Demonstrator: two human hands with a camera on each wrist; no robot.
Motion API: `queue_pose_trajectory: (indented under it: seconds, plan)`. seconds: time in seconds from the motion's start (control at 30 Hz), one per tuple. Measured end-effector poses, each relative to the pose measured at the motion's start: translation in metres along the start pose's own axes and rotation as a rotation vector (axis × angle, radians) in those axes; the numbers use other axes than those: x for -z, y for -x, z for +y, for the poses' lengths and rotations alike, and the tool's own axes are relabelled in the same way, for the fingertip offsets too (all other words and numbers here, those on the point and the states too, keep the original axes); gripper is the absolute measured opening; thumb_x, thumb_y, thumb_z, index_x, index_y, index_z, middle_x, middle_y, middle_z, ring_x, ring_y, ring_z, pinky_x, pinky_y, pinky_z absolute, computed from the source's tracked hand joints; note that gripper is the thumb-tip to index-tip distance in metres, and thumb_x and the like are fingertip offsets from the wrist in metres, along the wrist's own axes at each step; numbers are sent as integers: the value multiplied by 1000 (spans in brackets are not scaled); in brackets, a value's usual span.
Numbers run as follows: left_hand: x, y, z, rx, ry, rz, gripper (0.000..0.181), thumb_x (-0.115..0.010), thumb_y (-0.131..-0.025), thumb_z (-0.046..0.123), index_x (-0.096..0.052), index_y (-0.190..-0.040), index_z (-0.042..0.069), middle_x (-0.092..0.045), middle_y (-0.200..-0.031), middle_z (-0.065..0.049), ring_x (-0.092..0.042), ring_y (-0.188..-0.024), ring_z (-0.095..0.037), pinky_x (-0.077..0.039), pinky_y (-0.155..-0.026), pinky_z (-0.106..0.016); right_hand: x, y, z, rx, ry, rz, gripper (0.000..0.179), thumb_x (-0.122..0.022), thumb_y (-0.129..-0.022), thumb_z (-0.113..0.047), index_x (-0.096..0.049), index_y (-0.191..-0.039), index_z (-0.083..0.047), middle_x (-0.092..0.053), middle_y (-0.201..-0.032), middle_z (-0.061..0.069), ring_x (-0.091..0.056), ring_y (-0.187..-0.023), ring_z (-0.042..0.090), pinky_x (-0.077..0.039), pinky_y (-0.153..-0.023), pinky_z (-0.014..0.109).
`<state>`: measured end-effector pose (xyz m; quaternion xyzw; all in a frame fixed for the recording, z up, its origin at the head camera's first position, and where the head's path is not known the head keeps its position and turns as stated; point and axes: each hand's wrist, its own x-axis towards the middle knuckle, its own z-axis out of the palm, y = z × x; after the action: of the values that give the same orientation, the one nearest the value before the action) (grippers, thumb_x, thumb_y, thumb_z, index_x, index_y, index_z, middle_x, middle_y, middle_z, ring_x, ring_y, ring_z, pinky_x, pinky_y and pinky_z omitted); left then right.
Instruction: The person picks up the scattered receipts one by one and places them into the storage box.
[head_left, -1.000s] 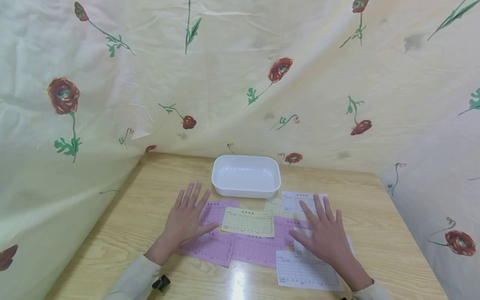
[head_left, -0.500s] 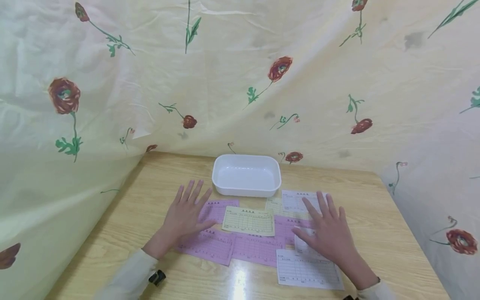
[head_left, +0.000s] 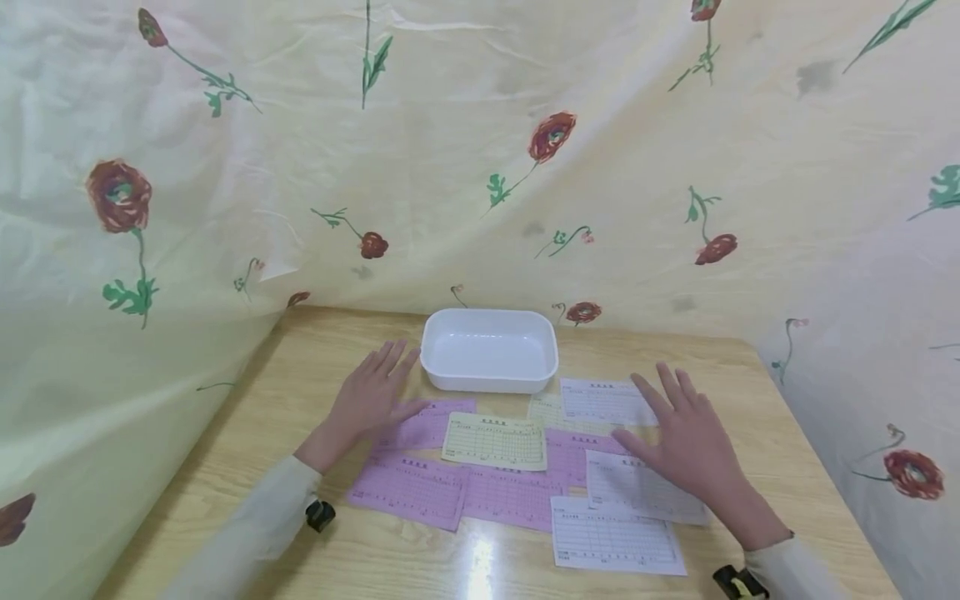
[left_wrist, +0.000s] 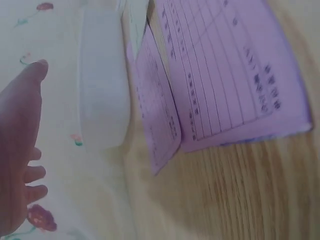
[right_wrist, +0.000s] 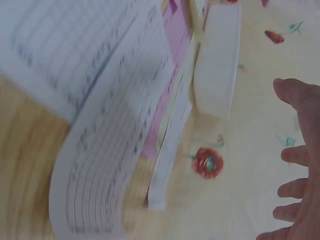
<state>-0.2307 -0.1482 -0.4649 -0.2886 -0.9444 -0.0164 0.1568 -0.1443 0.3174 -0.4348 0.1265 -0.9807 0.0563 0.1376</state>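
Observation:
My left hand hovers with fingers outstretched over the left side of a spread of printed paper forms, nearest a pink form. Over the right side, my right hand is held up with spread fingers near a white form. Neither hand holds anything. A yellow form lies on top in the middle, overlapping pink forms, one of them a lower pink form. Another white form partly covers a pale yellow form. Both wrist views show the forms lying below and beside the hands.
A white plastic tray stands behind the forms on the wooden table. Flower-patterned cloth hangs around the back and sides. A third white form lies at the near right.
My right hand has moved to the right, uncovering more of the white forms. My left hand has shifted slightly away from me, showing more of the lower pink form. The papers and tray stay put.

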Motion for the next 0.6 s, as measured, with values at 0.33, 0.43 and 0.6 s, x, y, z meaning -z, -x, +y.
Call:
queue_pose_trajectory:
  seconds: [0.33, 0.43, 0.6]
  plan:
    - [-23, -21, -11, 141, 268, 24, 83, -58, -97, 60, -41, -155, 3, -36, -161, -22, -41, -145, -41, -41, -115, -56, -4, -15, 38, -24, -132, 25, 83, -72, -91, -52, -44, -153, -4, -36, -156, 33, -36, -140, 57, -39, -100, 76]
    - [-29, -28, -12, 174, 341, 33, 82, -59, -97, 59, -44, -153, 3, -38, -160, -22, -41, -145, -41, -41, -114, -58, -7, -20, 48, -44, -181, 4, 81, -71, -92, -51, -43, -153, -6, -36, -157, 32, -38, -136, 58, -41, -96, 78]
    - [-39, -37, -14, 215, 488, 13, 83, -58, -97, 62, -41, -156, 6, -36, -162, -19, -37, -148, -40, -34, -118, -60, -15, -28, 64, -57, -265, 20, 76, -73, -92, -44, -47, -149, -1, -42, -152, 33, -42, -132, 59, -39, -98, 77]
